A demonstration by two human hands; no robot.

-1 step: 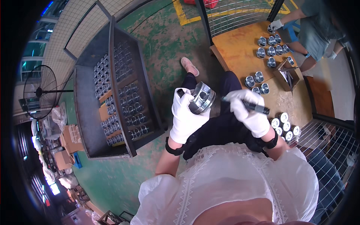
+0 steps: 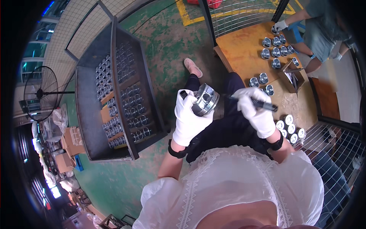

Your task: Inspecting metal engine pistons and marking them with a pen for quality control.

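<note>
In front of my lap, my left hand [image 2: 190, 120], in a white glove, is closed round a shiny metal piston [image 2: 206, 100]. The piston is tilted, with the pin hole in its side showing. A small dark piece [image 2: 184, 94] sticks up by the thumb of that glove; what it is I cannot tell. To the right and apart from the piston, my right hand [image 2: 256, 110], also gloved in white, grips a black marker pen [image 2: 264, 104]. The pen's thin end points left toward the piston. Part of its barrel is hidden by my fingers.
On the right, a wooden table [image 2: 244, 45] holds several pistons [image 2: 276, 52] and an open cardboard box [image 2: 291, 78]. A co-worker's gloved hand [image 2: 281, 25] touches a piston at its far end. To the left stands a metal bin [image 2: 89, 126] with rows of pistons.
My right hand has shifted slightly to the right with the marker pen, away from the piston. My left hand and the piston have stayed in place.
</note>
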